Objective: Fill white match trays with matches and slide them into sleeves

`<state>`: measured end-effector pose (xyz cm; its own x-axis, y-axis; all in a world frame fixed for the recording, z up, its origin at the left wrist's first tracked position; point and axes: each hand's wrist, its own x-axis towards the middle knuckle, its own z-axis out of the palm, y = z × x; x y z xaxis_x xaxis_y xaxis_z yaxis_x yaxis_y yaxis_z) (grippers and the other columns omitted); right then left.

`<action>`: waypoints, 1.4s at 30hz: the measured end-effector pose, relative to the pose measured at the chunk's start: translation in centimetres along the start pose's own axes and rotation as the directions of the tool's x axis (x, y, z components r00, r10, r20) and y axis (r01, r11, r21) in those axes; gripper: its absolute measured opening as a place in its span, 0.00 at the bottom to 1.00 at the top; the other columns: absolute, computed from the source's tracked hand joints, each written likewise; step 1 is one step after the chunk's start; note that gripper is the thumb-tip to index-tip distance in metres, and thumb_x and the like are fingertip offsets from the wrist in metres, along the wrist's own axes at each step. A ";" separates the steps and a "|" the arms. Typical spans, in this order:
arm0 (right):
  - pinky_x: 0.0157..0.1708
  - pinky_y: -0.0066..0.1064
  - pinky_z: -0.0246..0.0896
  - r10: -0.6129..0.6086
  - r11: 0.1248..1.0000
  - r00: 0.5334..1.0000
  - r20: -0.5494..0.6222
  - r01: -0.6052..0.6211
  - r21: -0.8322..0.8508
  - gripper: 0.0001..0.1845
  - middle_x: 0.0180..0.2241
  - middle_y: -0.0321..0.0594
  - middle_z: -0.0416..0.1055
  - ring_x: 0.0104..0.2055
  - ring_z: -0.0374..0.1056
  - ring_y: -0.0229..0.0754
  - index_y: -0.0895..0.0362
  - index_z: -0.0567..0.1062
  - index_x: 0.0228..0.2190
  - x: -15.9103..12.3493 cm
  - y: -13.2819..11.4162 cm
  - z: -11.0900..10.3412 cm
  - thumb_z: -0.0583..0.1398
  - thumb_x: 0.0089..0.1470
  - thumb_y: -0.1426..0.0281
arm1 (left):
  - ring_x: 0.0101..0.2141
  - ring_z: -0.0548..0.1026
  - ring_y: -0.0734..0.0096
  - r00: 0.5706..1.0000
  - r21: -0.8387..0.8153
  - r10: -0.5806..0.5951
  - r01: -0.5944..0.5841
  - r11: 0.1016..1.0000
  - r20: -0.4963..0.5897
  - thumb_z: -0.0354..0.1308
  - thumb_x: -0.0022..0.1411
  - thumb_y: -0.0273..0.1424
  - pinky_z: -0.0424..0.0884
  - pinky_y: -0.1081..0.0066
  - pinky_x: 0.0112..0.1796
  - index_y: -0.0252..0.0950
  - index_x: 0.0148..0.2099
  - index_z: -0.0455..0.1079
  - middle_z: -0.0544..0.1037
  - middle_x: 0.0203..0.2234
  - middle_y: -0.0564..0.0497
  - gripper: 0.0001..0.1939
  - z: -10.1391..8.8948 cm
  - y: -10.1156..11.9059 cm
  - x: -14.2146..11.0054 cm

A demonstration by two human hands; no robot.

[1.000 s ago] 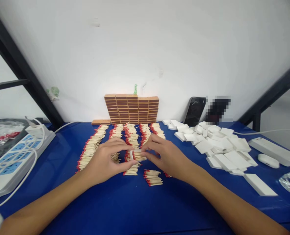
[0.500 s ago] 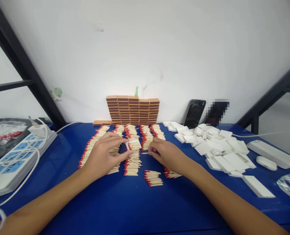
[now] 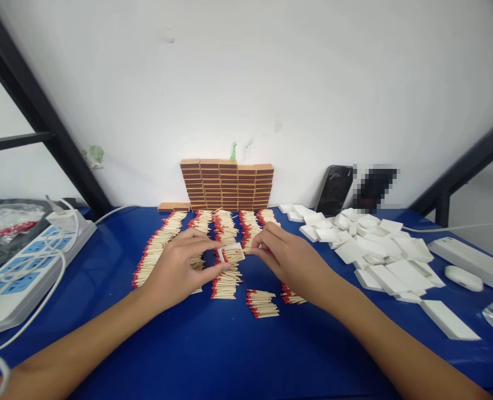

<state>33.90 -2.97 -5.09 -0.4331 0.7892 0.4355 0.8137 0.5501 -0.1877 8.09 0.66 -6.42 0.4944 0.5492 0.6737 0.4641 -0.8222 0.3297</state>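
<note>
Between its thumb and fingers, my left hand (image 3: 183, 266) holds a small white matchbox tray (image 3: 233, 247) tilted above the rows of matches. Some matches with red heads seem to lie inside the tray. Just right of it, my right hand (image 3: 285, 258) is closed in a pinch; what is between its fingertips is too small to make out. Red-headed matches (image 3: 225, 286) lie below the tray in a long row, with more rows on both sides. A short group of matches (image 3: 263, 304) lies nearer me, and my right wrist partly covers another group (image 3: 291, 295).
Brown matchboxes (image 3: 229, 186) are stacked against the wall. White trays (image 3: 379, 244) lie heaped at right, by a dark phone (image 3: 334, 190), a white earbud case (image 3: 463, 278) and a long white block (image 3: 471, 261). A power strip (image 3: 33, 272) with cables stands at left on the blue table (image 3: 213, 355).
My right hand has risen slightly from the table beside the rows. The tray in my left hand has turned a little and shifted slightly right. The match seen at my right fingertips no longer shows clearly.
</note>
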 end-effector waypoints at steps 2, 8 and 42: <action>0.34 0.32 0.65 -0.029 1.000 1.000 0.001 0.029 -0.011 0.06 0.40 0.41 0.71 0.35 0.71 0.41 0.57 0.73 0.40 0.0 -0.5 0.4 0.57 0.70 0.70 | 0.40 0.77 0.63 1.000 -0.034 -0.002 0.002 0.999 0.020 0.72 0.60 0.38 0.76 0.64 0.42 0.39 0.48 0.81 0.82 0.36 0.47 0.16 0.1 0.3 0.0; 0.33 0.32 0.65 -0.068 0.998 0.998 0.007 0.069 -0.016 0.06 0.40 0.42 0.72 0.38 0.71 0.43 0.58 0.73 0.41 -0.2 -1.1 1.3 0.58 0.69 0.69 | 0.41 0.77 0.65 0.998 -0.094 0.052 -0.047 0.994 0.048 0.72 0.59 0.35 0.77 0.65 0.43 0.41 0.50 0.80 0.83 0.37 0.49 0.17 0.0 1.0 0.0; 0.35 0.30 0.60 0.082 0.989 0.977 0.199 -0.105 0.104 0.04 0.36 0.39 0.70 0.35 0.67 0.39 0.57 0.77 0.36 0.3 2.3 1.9 0.62 0.65 0.74 | 0.40 0.78 0.62 0.999 0.031 0.015 -0.014 0.999 -0.038 0.70 0.61 0.38 0.76 0.63 0.42 0.39 0.48 0.81 0.83 0.36 0.47 0.14 -0.6 -0.5 0.3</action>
<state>34.95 -0.95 -7.03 -0.4330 0.8704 0.2345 0.8097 0.4899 -0.3231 7.61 1.16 -5.99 0.4732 0.5303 0.7034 0.4799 -0.8248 0.2991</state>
